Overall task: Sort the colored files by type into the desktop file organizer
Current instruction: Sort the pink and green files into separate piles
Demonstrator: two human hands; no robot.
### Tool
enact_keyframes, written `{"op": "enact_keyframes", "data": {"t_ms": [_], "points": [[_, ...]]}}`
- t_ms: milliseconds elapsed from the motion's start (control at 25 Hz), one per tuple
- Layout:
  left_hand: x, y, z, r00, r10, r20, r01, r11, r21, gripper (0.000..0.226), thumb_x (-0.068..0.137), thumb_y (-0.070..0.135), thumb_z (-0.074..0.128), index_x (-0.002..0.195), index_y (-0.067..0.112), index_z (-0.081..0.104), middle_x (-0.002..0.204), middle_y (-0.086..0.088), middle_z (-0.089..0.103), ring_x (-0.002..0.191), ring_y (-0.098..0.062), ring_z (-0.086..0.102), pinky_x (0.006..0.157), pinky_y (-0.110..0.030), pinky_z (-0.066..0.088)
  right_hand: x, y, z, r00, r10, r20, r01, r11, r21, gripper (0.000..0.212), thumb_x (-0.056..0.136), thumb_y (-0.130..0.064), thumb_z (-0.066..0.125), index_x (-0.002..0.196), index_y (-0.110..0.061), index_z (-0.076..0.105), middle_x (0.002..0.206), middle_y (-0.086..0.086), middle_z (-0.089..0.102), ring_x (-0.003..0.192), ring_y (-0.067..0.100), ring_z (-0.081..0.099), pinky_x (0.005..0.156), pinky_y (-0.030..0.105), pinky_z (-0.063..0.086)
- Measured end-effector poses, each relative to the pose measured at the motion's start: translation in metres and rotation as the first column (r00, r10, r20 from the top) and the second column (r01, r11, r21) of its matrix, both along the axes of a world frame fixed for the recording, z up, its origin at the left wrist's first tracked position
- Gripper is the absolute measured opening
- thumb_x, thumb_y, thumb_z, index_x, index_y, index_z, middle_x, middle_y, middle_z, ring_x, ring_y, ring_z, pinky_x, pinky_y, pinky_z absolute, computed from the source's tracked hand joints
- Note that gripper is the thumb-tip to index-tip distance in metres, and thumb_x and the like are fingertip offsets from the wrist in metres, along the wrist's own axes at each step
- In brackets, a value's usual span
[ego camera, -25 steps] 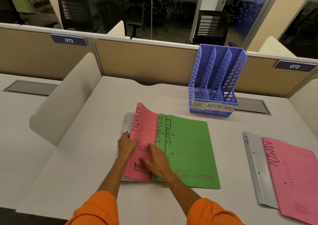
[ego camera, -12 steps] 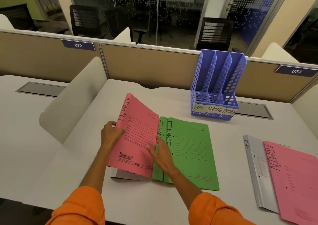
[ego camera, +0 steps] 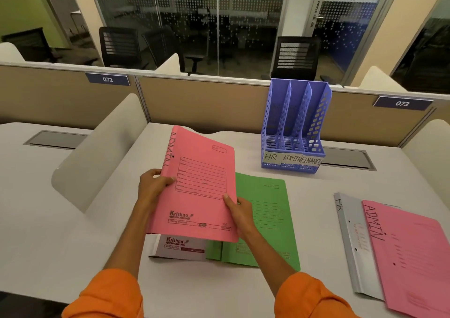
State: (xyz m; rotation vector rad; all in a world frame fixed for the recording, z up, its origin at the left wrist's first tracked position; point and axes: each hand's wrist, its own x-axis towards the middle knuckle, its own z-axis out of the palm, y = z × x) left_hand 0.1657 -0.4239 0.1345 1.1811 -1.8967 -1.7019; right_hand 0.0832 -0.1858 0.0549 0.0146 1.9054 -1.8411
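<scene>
A pink file marked ADMIN (ego camera: 199, 186) is lifted off the desk and tilted toward me. My left hand (ego camera: 152, 186) grips its spine edge and my right hand (ego camera: 239, 212) grips its right edge. Under it on the desk lie a white file (ego camera: 180, 247) and green files (ego camera: 267, 220), partly hidden. The purple desktop organizer (ego camera: 295, 123) stands at the back, its three slots labelled HR, ADMIN, FINANCE, with nothing seen inside. At the right lie a grey HR file (ego camera: 350, 240) and another pink ADMIN file (ego camera: 411, 257) on top of it.
A white curved divider (ego camera: 97, 152) rises at the left of the desk. A tan partition wall (ego camera: 207, 101) runs along the back. Grey cable hatches (ego camera: 345, 158) are set into the desk behind the organizer and at far left.
The pink ADMIN file has come up off the pile and now hangs in both hands above the desk. My right hand moved from pressing the green file to the pink file's edge.
</scene>
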Motion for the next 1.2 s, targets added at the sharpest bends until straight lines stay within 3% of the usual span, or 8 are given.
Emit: {"op": "enact_keyframes", "data": {"t_ms": [240, 480, 640, 800, 880, 1000, 1120, 1200], "points": [[-0.024, 0.069, -0.02, 0.998, -0.061, 0.03, 0.06, 0.997, 0.048, 0.04, 0.074, 0.009, 0.075, 0.112, 0.01, 0.063, 0.104, -0.014, 0.071, 0.081, -0.032, 0.072, 0.072, -0.048, 0.062, -0.026, 0.068, 0.003, 0.993, -0.113, -0.045, 0.117, 0.987, 0.108, 0.029, 0.082, -0.025, 0.075, 0.102, -0.005, 0.069, 0.096, 0.009, 0.074, 0.085, 0.025, 0.071, 0.08, 0.043, 0.06], [-0.058, 0.149, -0.027, 0.979, -0.192, 0.073, 0.19, 0.981, 0.042, 0.044, 0.073, 0.011, 0.078, 0.113, 0.01, 0.061, 0.1, -0.008, 0.068, 0.077, -0.021, 0.069, 0.053, -0.029, 0.054, -0.049, 0.154, 0.01, 0.978, -0.159, -0.138, 0.189, 0.95, 0.247, 0.026, 0.084, -0.031, 0.072, 0.098, -0.009, 0.073, 0.092, 0.007, 0.074, 0.08, 0.022, 0.07, 0.076, 0.039, 0.06], [-0.081, 0.196, -0.033, 0.956, -0.271, 0.116, 0.266, 0.962, 0.055, 0.041, 0.072, 0.013, 0.081, 0.108, 0.011, 0.061, 0.093, -0.004, 0.069, 0.081, -0.023, 0.07, 0.068, -0.037, 0.061, -0.064, 0.209, 0.015, 0.97, -0.171, -0.173, 0.217, 0.929, 0.298, 0.025, 0.085, -0.032, 0.071, 0.094, -0.009, 0.071, 0.09, 0.007, 0.073, 0.077, 0.022, 0.07, 0.074, 0.037, 0.06], [-0.102, 0.247, -0.038, 0.933, -0.338, 0.122, 0.334, 0.941, 0.055, 0.045, 0.071, 0.014, 0.081, 0.11, 0.008, 0.059, 0.091, -0.002, 0.067, 0.081, -0.02, 0.069, 0.065, -0.033, 0.059, -0.076, 0.266, 0.02, 0.959, -0.211, -0.189, 0.263, 0.909, 0.322, 0.025, 0.084, -0.03, 0.072, 0.096, -0.007, 0.072, 0.091, 0.007, 0.073, 0.076, 0.02, 0.069, 0.069, 0.032, 0.058], [-0.112, 0.273, -0.039, 0.918, -0.368, 0.148, 0.365, 0.93, 0.042, 0.044, 0.07, 0.015, 0.081, 0.108, 0.007, 0.06, 0.096, -0.006, 0.068, 0.084, -0.023, 0.07, 0.071, -0.038, 0.062, -0.084, 0.296, 0.021, 0.956, -0.224, -0.191, 0.278, 0.899, 0.339, 0.025, 0.082, -0.026, 0.074, 0.095, -0.005, 0.073, 0.089, 0.009, 0.073, 0.075, 0.022, 0.069, 0.069, 0.034, 0.058], [-0.127, 0.318, -0.041, 0.891, -0.416, 0.182, 0.418, 0.908, 0.028, 0.034, 0.071, 0.016, 0.079, 0.1, 0.006, 0.064, 0.095, -0.009, 0.071, 0.084, -0.024, 0.071, 0.074, -0.041, 0.063, -0.095, 0.344, 0.022, 0.952, -0.256, -0.169, 0.302, 0.88, 0.366, 0.023, 0.081, -0.022, 0.075, 0.094, -0.004, 0.073, 0.089, 0.013, 0.074, 0.078, 0.027, 0.07, 0.075, 0.042, 0.06], [-0.134, 0.353, -0.041, 0.862, -0.473, 0.182, 0.476, 0.879, 0.026, 0.015, 0.074, 0.013, 0.076, 0.086, 0.01, 0.066, 0.093, -0.01, 0.073, 0.079, -0.023, 0.072, 0.069, -0.04, 0.064, -0.101, 0.381, 0.023, 0.945, -0.277, -0.172, 0.324, 0.856, 0.402, 0.025, 0.08, -0.02, 0.076, 0.098, -0.003, 0.071, 0.092, 0.014, 0.073, 0.076, 0.025, 0.068, 0.07, 0.035, 0.058], [-0.141, 0.386, -0.042, 0.838, -0.515, 0.179, 0.519, 0.854, 0.031, 0.013, 0.075, 0.011, 0.076, 0.084, 0.009, 0.066, 0.093, -0.012, 0.074, 0.081, -0.025, 0.073, 0.07, -0.043, 0.064, -0.107, 0.415, 0.021, 0.938, -0.302, -0.171, 0.347, 0.835, 0.426, 0.027, 0.08, -0.021, 0.077, 0.097, -0.001, 0.071, 0.091, 0.015, 0.072, 0.08, 0.028, 0.068, 0.074, 0.037, 0.058]]}}
